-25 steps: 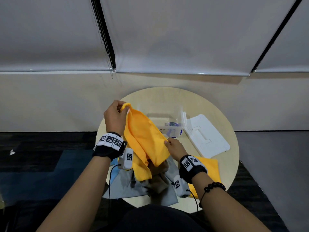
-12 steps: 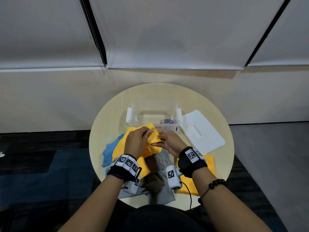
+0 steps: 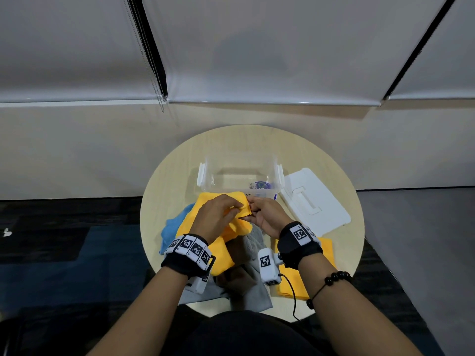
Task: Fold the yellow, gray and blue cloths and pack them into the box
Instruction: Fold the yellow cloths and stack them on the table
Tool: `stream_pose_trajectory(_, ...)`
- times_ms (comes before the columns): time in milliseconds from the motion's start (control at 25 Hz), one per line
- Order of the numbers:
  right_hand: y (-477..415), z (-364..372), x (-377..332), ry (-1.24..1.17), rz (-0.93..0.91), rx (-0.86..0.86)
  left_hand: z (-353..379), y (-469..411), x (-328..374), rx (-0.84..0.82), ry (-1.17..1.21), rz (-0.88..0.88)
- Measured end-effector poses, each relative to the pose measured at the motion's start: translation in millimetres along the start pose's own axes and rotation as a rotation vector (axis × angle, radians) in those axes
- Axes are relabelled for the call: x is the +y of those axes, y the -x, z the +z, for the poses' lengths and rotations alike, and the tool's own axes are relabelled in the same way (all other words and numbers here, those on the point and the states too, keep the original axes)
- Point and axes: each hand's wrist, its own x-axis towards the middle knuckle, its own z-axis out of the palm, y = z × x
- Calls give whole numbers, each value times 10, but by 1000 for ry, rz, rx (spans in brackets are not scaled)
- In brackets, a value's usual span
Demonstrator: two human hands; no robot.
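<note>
Both my left grip (image 3: pixel 218 214) and right grip (image 3: pixel 267 215) pinch the yellow cloth (image 3: pixel 208 200) just below the box (image 3: pixel 205 173). Gray cloth (image 3: pixel 253 242) and blue cloth (image 3: pixel 171 227) lie beneath.

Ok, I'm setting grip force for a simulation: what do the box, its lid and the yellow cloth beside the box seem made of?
Box: clear, glossy rigid plastic; the table shows through its walls. Lid: opaque white plastic, smooth, with a moulded handle recess. Yellow cloth: soft matte fabric, possibly microfibre; it bunches and creases.
</note>
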Motion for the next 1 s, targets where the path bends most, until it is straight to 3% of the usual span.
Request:
stream_pose_trajectory(240,-50,4,-40,19,-46,-6,22,-30,43,15,-154,129)
stream_pose_trajectory(480,-98,35,-72,-20,-71,-45,88,-113,62,97,-232,103)
stream_pose_trajectory(680,-161,-47,-84,203,-89,102,-107,-165,275,332,156,-117)
stream_pose_trajectory(800,-179,-63,-71,303,-165,226,-407,-212,540,469,278,-29)
stream_pose_trajectory(1000,-80,72,-398,248,-470,228,-852,-340,879,635,535,14)
